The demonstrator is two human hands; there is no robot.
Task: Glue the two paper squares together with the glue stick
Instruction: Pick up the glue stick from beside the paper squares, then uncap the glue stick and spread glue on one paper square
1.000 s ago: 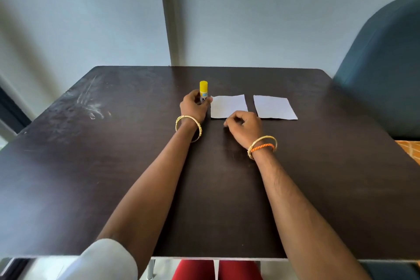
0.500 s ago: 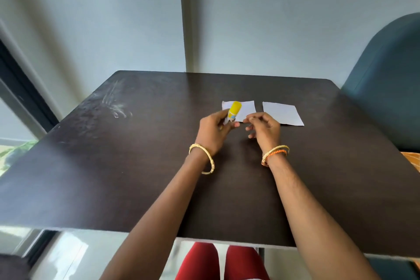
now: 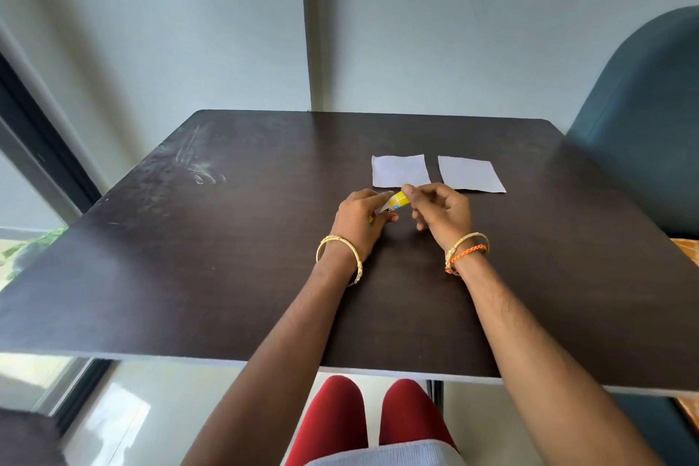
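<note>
Up off the counter (image 3: 189, 276) comes the glue stick (image 3: 393, 201): a second ago it stood upright just left of the paper squares, and now both hands have it, raised just short of the near edge of the left paper square (image 3: 400, 170). Starting on the left, the left hand (image 3: 359, 217) grips the white body of the stick, fingers curled round it with the thumb underneath. Moving across, the stick lies tilted, its long axis running from lower left to upper right, the yellow cap end pointing up and away toward the left paper square. Over on the right, the right hand (image 3: 440, 212) has closed in from where it rested on the counter, and its thumb and forefinger pinch that yellow cap end; the other fingers curl loosely below, holding nothing I can make out. That reads to me as the uncapping step about to happen, one hand steadying the body and the other ready to pull. Whether the cap has started to part from the body, I cannot tell. Beyond the hands, the left paper square lies flat, and just right of it, with a narrow strip of dark counter between, lies the right paper square (image 3: 471, 175), both untouched. No glue is on paper yet, by my judgement.
</note>
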